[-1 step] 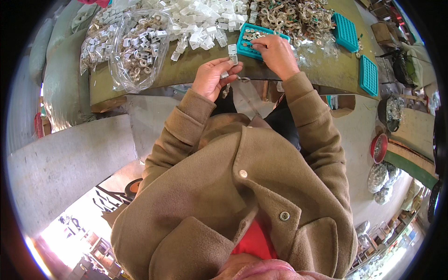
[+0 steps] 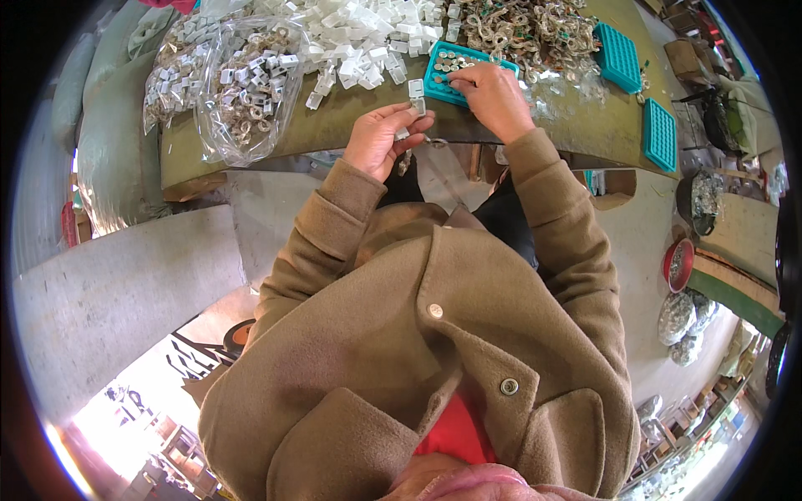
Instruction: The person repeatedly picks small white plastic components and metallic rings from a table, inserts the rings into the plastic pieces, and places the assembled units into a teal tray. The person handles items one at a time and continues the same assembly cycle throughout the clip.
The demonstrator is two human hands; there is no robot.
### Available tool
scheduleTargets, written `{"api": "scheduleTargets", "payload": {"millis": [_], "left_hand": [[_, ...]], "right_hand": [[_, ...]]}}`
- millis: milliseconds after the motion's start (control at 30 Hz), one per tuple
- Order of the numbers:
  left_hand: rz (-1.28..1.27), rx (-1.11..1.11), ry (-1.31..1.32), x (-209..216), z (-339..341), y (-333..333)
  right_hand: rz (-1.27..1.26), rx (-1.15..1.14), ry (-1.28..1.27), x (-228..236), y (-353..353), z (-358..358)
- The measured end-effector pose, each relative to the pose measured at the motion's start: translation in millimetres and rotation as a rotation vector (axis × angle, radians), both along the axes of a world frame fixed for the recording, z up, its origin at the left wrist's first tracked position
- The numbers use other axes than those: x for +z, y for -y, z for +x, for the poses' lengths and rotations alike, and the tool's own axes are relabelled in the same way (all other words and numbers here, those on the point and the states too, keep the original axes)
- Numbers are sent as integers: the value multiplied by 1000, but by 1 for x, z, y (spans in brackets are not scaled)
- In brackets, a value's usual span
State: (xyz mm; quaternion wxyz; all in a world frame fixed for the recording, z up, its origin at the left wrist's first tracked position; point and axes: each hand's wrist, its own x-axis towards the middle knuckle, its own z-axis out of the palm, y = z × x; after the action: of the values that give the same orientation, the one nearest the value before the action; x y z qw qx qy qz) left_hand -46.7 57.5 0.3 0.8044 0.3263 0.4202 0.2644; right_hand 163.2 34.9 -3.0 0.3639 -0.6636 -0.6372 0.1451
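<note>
At the near edge of the olive-green worktable [image 2: 351, 125], a teal plastic tray with a grid of small cells [image 2: 455, 71], many cells filled with small round metal pieces. Further along the right side, two more teal grid trays [image 2: 620, 57] [image 2: 659, 134], contents not possible to tell. Near the left corner, a clear plastic bag [image 2: 246, 92] stuffed with white clips and dull metal rings, soft and wrinkled. Behind the tray, a loose heap of small white plastic blocks [image 2: 359, 33], hard and angular, and beside it a tangled pile of brownish metal rings [image 2: 526, 25].

Right hand [image 2: 493, 96] resting on the near tray, fingers curled down and pressing into its cells; whether pinching a piece, cannot tell. Left hand [image 2: 380, 138] just off the table edge, fingertips closed narrowly on a small white plastic block [image 2: 416, 93] held upright, close beside the tray's left corner.

Compared with the earlier view, same positions of both hands and of the block, no visible change.
</note>
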Motion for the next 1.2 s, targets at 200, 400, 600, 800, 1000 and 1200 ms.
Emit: {"api": "scheduleTargets", "payload": {"millis": [200, 400, 600, 800, 1000, 1200], "left_hand": [[4, -7, 5, -3, 0, 0], [3, -10, 12, -3, 0, 0], [55, -4, -20, 1, 1, 3], [106, 20, -29, 3, 3, 5], [219, -19, -88, 2, -1, 7], [124, -53, -47, -8, -7, 10]], "right_hand": [[-44, 37, 74, 1, -4, 0], [-39, 103, 153, 5, -1, 3], [57, 79, -125, 17, 15, -17], [75, 151, -164, 17, 26, -41], [144, 126, -158, 7, 30, -48], [179, 116, -174, -3, 40, -53]]}}
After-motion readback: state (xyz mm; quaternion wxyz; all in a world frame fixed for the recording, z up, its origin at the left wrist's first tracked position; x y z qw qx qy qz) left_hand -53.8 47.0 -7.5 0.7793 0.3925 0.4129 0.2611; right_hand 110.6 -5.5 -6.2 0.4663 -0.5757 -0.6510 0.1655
